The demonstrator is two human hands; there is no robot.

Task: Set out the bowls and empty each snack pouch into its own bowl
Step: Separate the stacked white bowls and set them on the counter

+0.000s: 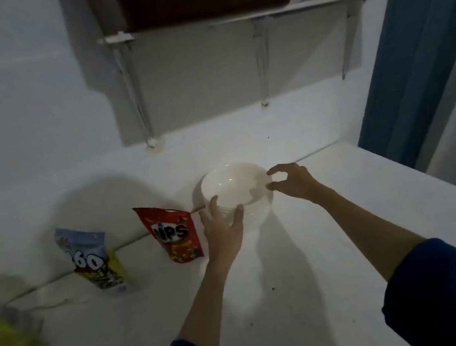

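Note:
A stack of white bowls (236,190) stands on the white table (305,250) against the wall. My left hand (223,229) cups the near side of the stack, thumb and fingers spread round it. My right hand (292,181) is at the right rim of the top bowl, with thumb and forefinger curved in a pinch that looks just off the edge. A red snack pouch (172,233) leans on the wall left of the bowls. Further left stands a blue and yellow pouch (93,262). A blurred green pouch (5,330) lies at the far left.
A wall shelf on metal brackets (260,59) hangs above the bowls. A blue curtain (416,64) hangs at the right, beyond the table's far right edge. Bare table surface lies in front of the bowls.

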